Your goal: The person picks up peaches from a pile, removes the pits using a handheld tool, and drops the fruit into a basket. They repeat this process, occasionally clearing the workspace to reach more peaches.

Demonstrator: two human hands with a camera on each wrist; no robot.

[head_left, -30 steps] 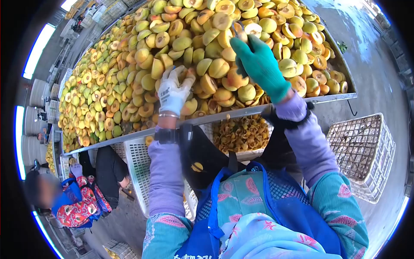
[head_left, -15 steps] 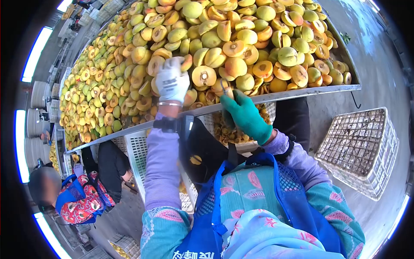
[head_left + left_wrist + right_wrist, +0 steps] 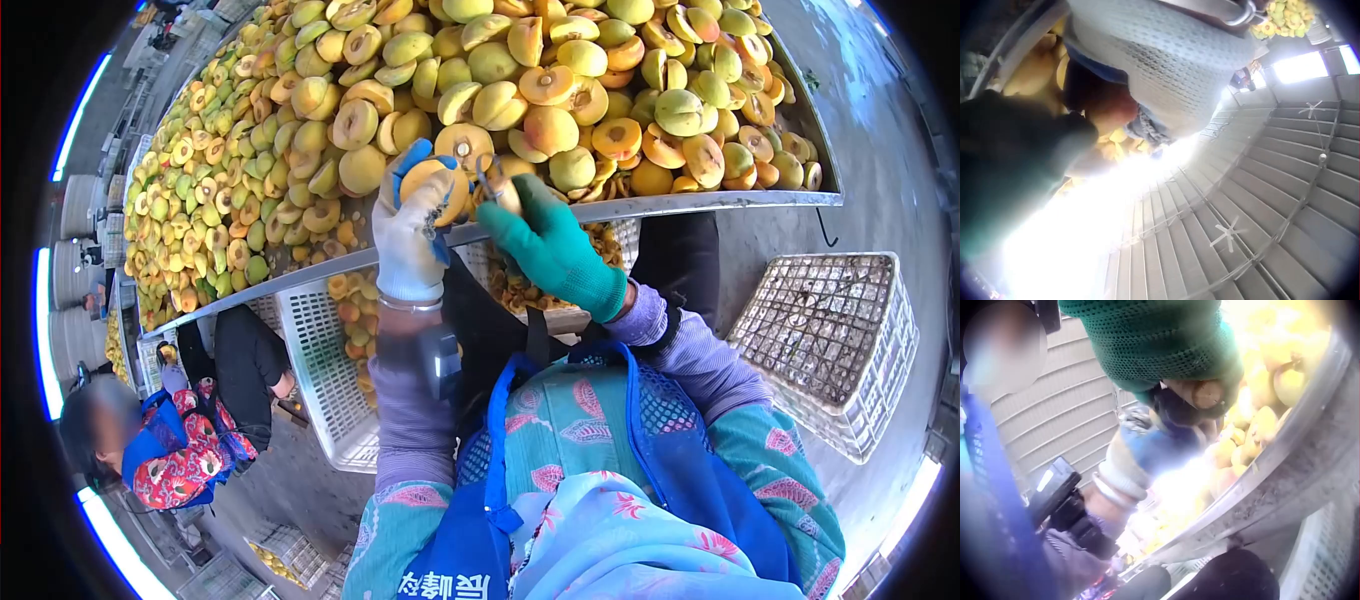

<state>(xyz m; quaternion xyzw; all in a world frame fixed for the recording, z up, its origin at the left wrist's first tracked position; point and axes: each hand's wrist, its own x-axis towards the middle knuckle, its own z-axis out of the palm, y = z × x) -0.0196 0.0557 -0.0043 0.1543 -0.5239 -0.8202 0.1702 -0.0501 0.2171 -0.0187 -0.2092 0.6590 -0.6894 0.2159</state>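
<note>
At the tray rim (image 3: 700,205), the left hand (image 3: 408,235) grips a yellow fruit (image 3: 432,190), the right hand (image 3: 556,246) a looped tool (image 3: 508,196).

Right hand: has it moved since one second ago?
Yes. Against the tray's metal rim in the head view, the right hand has come back from above the piled fruit to the rim, and shifted somewhat left.
</note>
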